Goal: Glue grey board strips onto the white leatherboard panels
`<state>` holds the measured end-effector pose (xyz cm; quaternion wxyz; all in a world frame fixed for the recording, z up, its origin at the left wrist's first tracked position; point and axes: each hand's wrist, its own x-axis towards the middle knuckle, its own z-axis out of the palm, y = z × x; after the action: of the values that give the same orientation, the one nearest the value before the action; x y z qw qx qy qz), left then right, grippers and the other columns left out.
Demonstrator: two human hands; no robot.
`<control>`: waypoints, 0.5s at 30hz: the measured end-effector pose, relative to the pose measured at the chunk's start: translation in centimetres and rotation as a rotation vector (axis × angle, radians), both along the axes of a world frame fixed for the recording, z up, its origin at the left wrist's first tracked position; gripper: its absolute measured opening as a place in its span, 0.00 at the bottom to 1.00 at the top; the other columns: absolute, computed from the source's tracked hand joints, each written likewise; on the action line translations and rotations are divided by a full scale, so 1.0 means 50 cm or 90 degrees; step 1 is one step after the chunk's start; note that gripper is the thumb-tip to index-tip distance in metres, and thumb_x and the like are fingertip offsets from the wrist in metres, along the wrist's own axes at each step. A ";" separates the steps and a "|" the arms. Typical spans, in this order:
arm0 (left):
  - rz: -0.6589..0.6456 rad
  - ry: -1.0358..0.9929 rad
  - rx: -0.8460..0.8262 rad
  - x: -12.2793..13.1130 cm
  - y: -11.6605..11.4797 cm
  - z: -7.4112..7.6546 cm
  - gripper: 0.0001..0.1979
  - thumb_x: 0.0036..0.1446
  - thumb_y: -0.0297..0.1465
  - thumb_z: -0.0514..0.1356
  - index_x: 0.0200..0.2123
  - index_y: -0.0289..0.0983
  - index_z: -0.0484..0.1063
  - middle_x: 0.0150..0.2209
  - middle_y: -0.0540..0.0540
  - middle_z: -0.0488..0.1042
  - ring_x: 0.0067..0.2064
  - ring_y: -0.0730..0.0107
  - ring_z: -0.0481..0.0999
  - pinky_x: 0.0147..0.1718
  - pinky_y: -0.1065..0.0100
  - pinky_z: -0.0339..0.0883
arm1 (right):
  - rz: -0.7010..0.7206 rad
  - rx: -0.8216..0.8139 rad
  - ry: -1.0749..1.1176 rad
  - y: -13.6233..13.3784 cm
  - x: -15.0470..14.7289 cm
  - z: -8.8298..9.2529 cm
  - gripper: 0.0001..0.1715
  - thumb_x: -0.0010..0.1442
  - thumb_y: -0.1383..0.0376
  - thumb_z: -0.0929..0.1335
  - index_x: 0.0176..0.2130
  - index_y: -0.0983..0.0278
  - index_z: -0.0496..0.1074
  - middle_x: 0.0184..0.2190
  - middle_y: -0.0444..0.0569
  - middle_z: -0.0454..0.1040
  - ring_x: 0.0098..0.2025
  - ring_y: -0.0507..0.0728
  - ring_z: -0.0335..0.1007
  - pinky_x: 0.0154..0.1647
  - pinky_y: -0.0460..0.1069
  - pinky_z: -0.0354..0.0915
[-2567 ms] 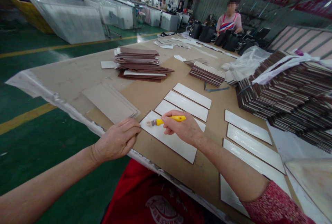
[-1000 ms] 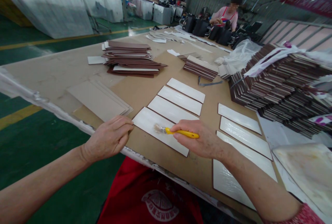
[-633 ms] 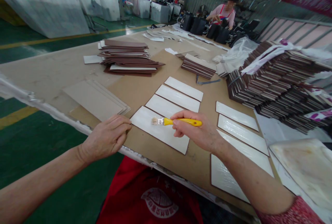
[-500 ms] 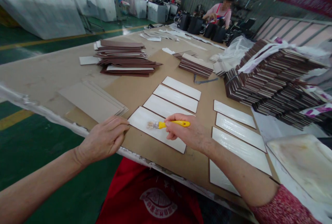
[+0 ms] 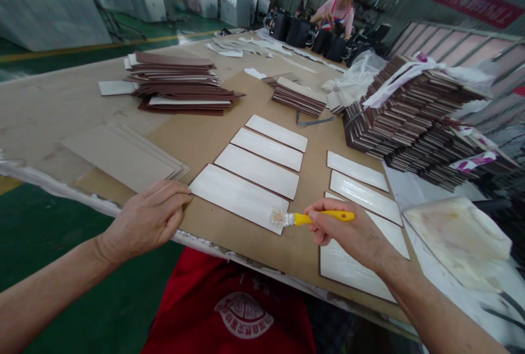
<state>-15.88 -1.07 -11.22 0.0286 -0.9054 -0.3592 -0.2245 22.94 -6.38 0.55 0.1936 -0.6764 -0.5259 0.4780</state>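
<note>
My right hand point(image 5: 350, 233) grips a yellow-handled brush point(image 5: 311, 217), whose bristles rest on the right end of the nearest white strip point(image 5: 238, 196). My left hand point(image 5: 145, 220) lies on the brown cardboard sheet point(image 5: 205, 146) at the table edge, fingers curled, their tips pressing beside the left end of that strip. Three more white strips point(image 5: 266, 149) lie in a row behind it. Another column of glossy white strips point(image 5: 363, 190) lies to the right, partly under my right hand.
Stacks of brown-edged pieces stand at the back left point(image 5: 176, 83), the middle point(image 5: 299, 97) and, tallest, the right point(image 5: 410, 119). Grey boards point(image 5: 123, 157) lie left. A smeared white slab point(image 5: 459, 233) sits at right. A person point(image 5: 336, 9) works at the far end.
My right hand has drawn the brush along the nearest strip from its left part to its right end. My left hand has stayed at the strip's left end. The view shifted rightward.
</note>
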 end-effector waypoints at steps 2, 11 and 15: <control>0.000 -0.005 0.000 0.000 0.000 0.000 0.11 0.62 0.22 0.53 0.46 0.38 0.67 0.47 0.44 0.72 0.51 0.56 0.73 0.55 0.51 0.70 | 0.026 0.030 -0.039 -0.007 0.012 0.013 0.10 0.61 0.59 0.68 0.35 0.61 0.78 0.26 0.44 0.77 0.26 0.53 0.75 0.29 0.47 0.68; 0.014 -0.013 -0.002 -0.010 0.005 -0.015 0.12 0.62 0.23 0.53 0.48 0.37 0.68 0.48 0.42 0.72 0.51 0.57 0.73 0.57 0.51 0.68 | 0.156 0.185 -0.219 -0.010 -0.007 0.043 0.11 0.63 0.62 0.66 0.35 0.59 0.79 0.23 0.41 0.76 0.24 0.52 0.70 0.25 0.46 0.59; 0.015 0.022 0.000 -0.008 0.005 -0.011 0.11 0.62 0.24 0.53 0.45 0.35 0.71 0.48 0.40 0.74 0.52 0.56 0.73 0.57 0.53 0.67 | 0.193 0.172 -0.178 -0.012 -0.029 0.041 0.12 0.64 0.62 0.66 0.37 0.60 0.80 0.21 0.39 0.74 0.22 0.50 0.65 0.24 0.45 0.58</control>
<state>-16.30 -0.85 -11.76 0.0372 -0.9049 -0.3691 -0.2086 21.51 -6.97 2.60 0.1340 -0.6174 -0.7021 0.3286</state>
